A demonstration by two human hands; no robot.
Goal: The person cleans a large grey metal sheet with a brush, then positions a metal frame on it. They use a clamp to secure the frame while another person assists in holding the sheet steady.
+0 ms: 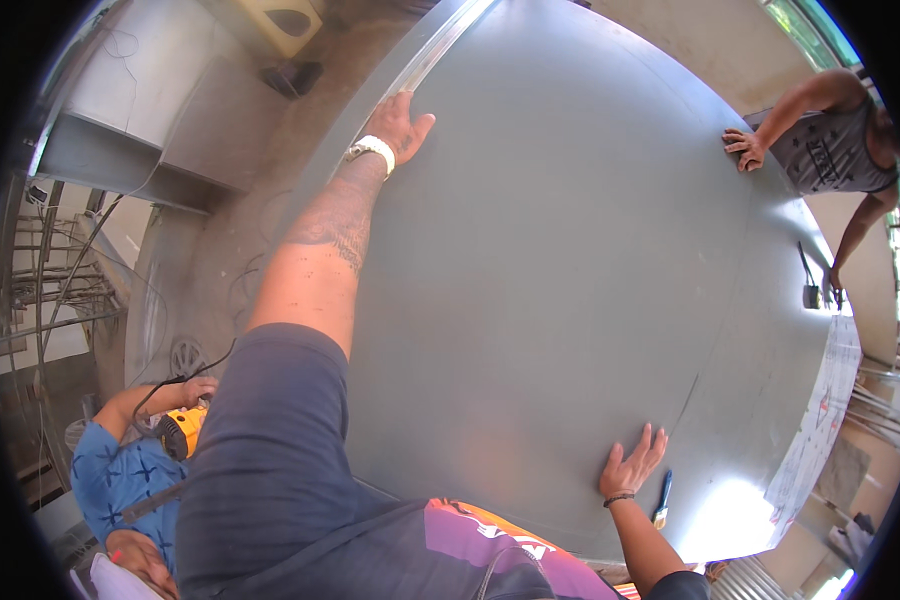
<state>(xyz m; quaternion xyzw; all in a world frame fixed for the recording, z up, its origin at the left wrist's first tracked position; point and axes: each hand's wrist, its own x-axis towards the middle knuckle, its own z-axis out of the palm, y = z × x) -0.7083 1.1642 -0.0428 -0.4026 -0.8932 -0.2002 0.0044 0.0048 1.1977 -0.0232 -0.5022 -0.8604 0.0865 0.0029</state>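
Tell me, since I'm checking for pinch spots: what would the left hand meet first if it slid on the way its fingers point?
Probably the metal rail along the sheet's far edge; the left hand lies flat nearly against it.

Large grey sheet-metal panel (570, 280): smooth, matt, softly sheened where light falls near its lower right. Bright polished metal strip (435, 50) along its upper left edge. White plastic-looking wristband (372, 150) on the left hand (400, 122). Dusty, rough concrete floor (260, 190). Glossy yellow plastic power tool (182, 430). Printed white paper sheet (820, 420).
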